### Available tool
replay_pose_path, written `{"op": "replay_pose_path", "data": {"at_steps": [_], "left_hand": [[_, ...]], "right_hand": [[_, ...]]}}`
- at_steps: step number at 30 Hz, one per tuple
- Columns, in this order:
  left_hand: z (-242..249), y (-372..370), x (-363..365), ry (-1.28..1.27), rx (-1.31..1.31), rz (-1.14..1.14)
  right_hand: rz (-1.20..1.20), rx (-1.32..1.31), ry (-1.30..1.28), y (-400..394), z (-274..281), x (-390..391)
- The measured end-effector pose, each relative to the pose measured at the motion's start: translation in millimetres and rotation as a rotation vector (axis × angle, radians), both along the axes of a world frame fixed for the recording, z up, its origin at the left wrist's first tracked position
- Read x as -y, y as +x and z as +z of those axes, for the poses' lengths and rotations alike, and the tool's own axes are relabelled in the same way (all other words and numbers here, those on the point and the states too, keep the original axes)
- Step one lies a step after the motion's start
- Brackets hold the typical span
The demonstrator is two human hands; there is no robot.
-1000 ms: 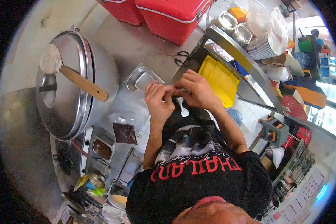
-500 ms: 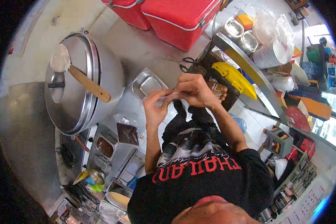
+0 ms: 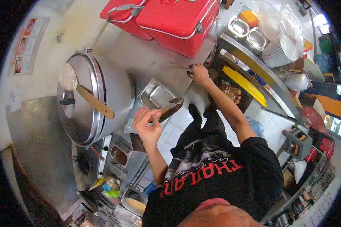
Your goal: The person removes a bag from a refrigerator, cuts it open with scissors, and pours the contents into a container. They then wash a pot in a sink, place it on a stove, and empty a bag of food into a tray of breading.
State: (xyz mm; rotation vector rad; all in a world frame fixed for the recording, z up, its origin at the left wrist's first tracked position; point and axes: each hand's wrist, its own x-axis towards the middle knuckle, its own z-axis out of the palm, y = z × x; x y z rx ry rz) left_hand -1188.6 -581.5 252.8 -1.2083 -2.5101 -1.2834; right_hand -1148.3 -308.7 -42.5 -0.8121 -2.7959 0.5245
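A clear plastic bag of dark brown contents (image 3: 171, 109) hangs tilted from my left hand (image 3: 147, 123), which pinches it by one end. My right hand (image 3: 201, 73) reaches to the counter's edge and has its fingers closed round the black handles of scissors (image 3: 190, 71). The scissors' blades lie on the steel counter, pointing left. Just beyond the bag, an empty-looking steel pan (image 3: 155, 94) sits on the counter. Another dark-filled plastic bag (image 3: 137, 143) lies partly hidden below my left wrist.
A large lidded steel pot (image 3: 83, 102) stands at left, with a wooden-handled paddle (image 3: 96, 102) on its lid. Red cool boxes (image 3: 178, 24) stand at the back. To the right are a yellow object (image 3: 244, 86), stacked white bowls (image 3: 280, 53) and a grey stool (image 3: 296, 142).
My hands were together, pinching clear plastic. They have parted: my right hand has moved up to the scissors, while my left has moved slightly left and down with the bag.
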Motion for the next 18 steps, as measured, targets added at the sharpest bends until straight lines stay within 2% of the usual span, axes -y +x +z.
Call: {"op": "replay_pose_path", "data": {"at_steps": [3, 6, 9, 12, 14, 16, 18], "left_hand": [[7.1, -2.4, -3.9, 0.042, 0.005, -0.014], [6.5, -1.1, -10.2, 0.061, 0.035, -0.004], [10.7, -0.2, -20.6, 0.120, 0.024, -0.066], [10.1, -2.5, -30.6, 0.142, 0.036, -0.077], [16.3, -2.3, -43.3, 0.184, 0.048, -0.153], [27.5, -0.2, -57.5, 0.194, 0.033, -0.222], [39.9, 5.7, -68.8, 0.176, -0.011, -0.286]], "right_hand": [[-0.048, -0.026, 0.020, 2.7, 10.3, 5.0], [-0.003, 0.111, -0.074, 5.3, 6.5, 1.5], [-0.066, 0.047, -0.072, 21.2, -0.9, -1.2], [-0.108, 0.036, -0.353, 51.0, -8.4, -4.2], [-0.059, -0.111, -0.925, 71.2, -34.1, -7.5], [-0.085, -0.205, -1.301, 96.2, -31.6, 6.1], [-0.269, -0.336, -1.514, 123.4, -31.1, 33.2]]}}
